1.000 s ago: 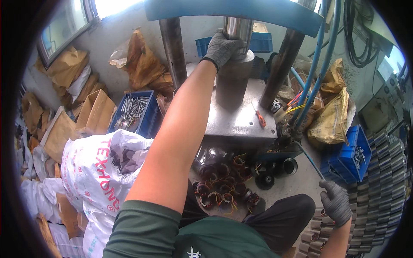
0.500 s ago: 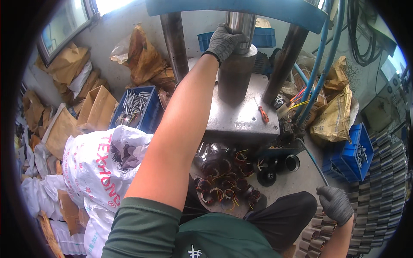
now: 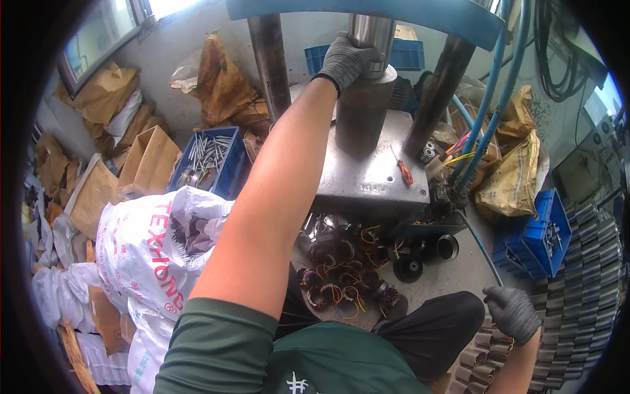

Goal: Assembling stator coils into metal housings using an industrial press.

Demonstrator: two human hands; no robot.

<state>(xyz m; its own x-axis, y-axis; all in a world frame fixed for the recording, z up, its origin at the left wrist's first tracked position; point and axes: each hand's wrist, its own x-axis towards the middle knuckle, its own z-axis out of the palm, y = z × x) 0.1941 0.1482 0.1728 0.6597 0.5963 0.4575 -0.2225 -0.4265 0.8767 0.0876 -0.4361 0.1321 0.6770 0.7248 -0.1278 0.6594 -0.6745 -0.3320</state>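
In a grey glove, my left hand [image 3: 346, 60] reaches far forward, its fingers closed round the lower end of a shiny metal press ram [image 3: 372, 29]. Directly below stands a dark steel cylinder [image 3: 362, 115] on the press table [image 3: 351, 189]; the glove partly hides where the two meet. My right hand [image 3: 514, 316], also gloved, is low on the right, curled round the near end of a long thin lever [image 3: 484, 253] that runs up to the press. A red-handled screwdriver [image 3: 406, 174] lies on the table, right of the cylinder.
Wound motor stators [image 3: 341, 269] with coloured wires lie on the floor below the table. Two press columns [image 3: 269, 65] flank the cylinder. At left are a white woven sack [image 3: 131, 246] and a blue crate [image 3: 230, 172] of metal shafts; stacked metal parts [image 3: 577, 289] stand at right.
Both hands keep their places, the left at the ram and the right on the lever. The whole view has shifted very slightly; nothing else has visibly moved.
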